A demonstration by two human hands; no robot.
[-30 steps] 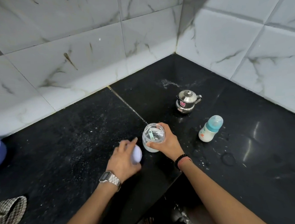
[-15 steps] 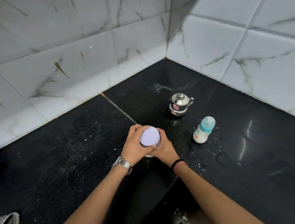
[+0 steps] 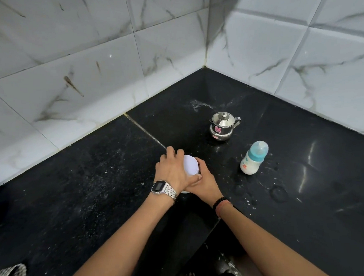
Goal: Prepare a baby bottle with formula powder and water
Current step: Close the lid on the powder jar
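The picture is bright and sharp, with white shiny streaks of glare on the black counter (image 3: 307, 170) at the right, a dark shadow in the wall corner, and tile lines that bend near the edges.

Black stone counter (image 3: 74, 195) below marble-veined wall tiles (image 3: 80, 56), checked cloth (image 3: 8, 271) at its near-left edge

lid (image 3: 190, 165): now on jar | left hand (image 3: 174, 172): grip turned over lid
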